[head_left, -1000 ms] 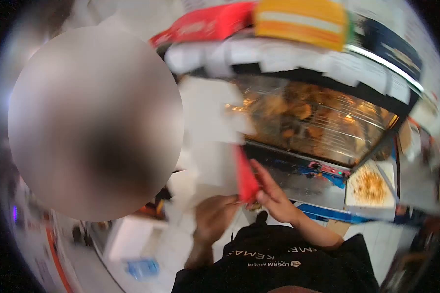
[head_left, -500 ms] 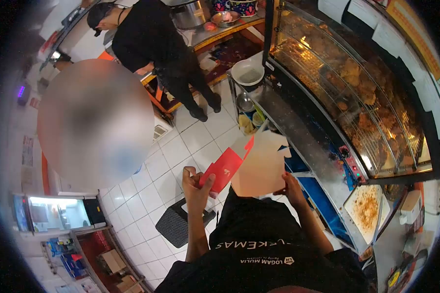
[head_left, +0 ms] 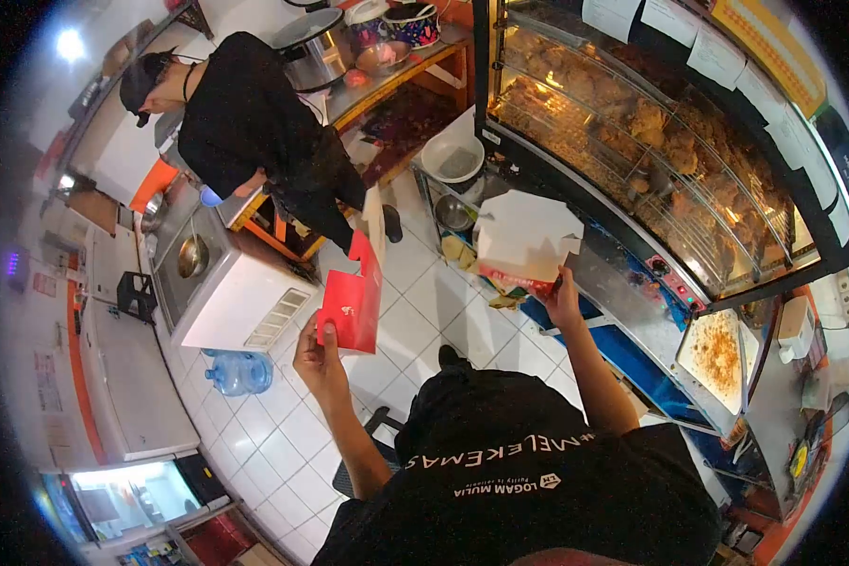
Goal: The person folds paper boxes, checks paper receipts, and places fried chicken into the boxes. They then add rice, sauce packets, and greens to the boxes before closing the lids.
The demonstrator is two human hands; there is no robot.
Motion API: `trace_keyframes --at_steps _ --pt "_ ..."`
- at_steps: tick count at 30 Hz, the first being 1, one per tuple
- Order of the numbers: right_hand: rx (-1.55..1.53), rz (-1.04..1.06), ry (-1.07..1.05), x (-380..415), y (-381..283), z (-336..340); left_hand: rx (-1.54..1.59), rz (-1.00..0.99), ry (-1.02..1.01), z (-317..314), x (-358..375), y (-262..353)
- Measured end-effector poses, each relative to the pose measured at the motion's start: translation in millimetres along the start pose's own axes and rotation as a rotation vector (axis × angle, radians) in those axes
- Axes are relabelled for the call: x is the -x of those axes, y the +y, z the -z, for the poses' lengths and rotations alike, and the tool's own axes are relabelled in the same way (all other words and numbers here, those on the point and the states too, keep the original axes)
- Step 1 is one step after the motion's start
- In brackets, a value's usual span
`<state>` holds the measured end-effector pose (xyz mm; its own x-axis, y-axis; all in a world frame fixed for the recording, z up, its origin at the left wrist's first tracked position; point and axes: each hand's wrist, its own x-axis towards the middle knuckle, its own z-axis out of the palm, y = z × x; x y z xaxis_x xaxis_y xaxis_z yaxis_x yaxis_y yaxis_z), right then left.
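My left hand (head_left: 321, 368) pinches a red cardboard carton (head_left: 351, 307), thumb on its near face. The carton is partly unfolded, with notched flaps and a small white print. In my right hand (head_left: 562, 300) is a second cardboard carton (head_left: 528, 231), gripped at its near right corner. Its white inside faces up, and a red printed side shows along the lower edge. The two cartons are held apart, in front of my body above the tiled floor.
A lit glass cabinet (head_left: 651, 141) of fried food stands at right, with a crumb-covered tray (head_left: 712, 357) nearby. A white bowl (head_left: 453, 156) sits on the metal counter. A co-worker in black (head_left: 255, 141) stands at the far left. A water jug (head_left: 239, 373) is on the floor.
The cartons have moved farther apart and away from my body, the red one leftward, the white one up. The camera view has shifted, and the blurred patch at left is gone.
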<state>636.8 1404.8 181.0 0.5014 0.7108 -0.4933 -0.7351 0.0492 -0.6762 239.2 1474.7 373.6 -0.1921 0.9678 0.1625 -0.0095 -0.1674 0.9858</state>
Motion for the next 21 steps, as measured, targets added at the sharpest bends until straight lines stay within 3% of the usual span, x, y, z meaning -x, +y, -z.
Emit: trace_keyframes --at_steps 4,6,10,14,16,20,21 --pt "-0.152 0.022 -0.021 -60 21 5 0.014 0.024 -0.017 17 -28 -29" --pt "-0.198 -0.001 0.060 -95 35 4 0.063 0.118 -0.123 22 -38 -38" --pt "-0.162 -0.044 0.002 -96 57 -27 -0.013 0.073 -0.230 23 -47 -35" --pt "-0.109 0.045 -0.013 -65 50 -57 -0.180 0.114 -0.265 34 -48 -24" --pt "-0.128 0.031 0.125 -69 48 -50 -0.140 0.103 -0.274 42 -49 -38" --pt "-0.123 0.177 -0.018 -68 28 -68 -0.123 0.160 -0.279 49 -51 -48" --pt "-0.191 0.150 0.126 -84 29 -68 -0.126 0.157 -0.287 50 -51 -49"
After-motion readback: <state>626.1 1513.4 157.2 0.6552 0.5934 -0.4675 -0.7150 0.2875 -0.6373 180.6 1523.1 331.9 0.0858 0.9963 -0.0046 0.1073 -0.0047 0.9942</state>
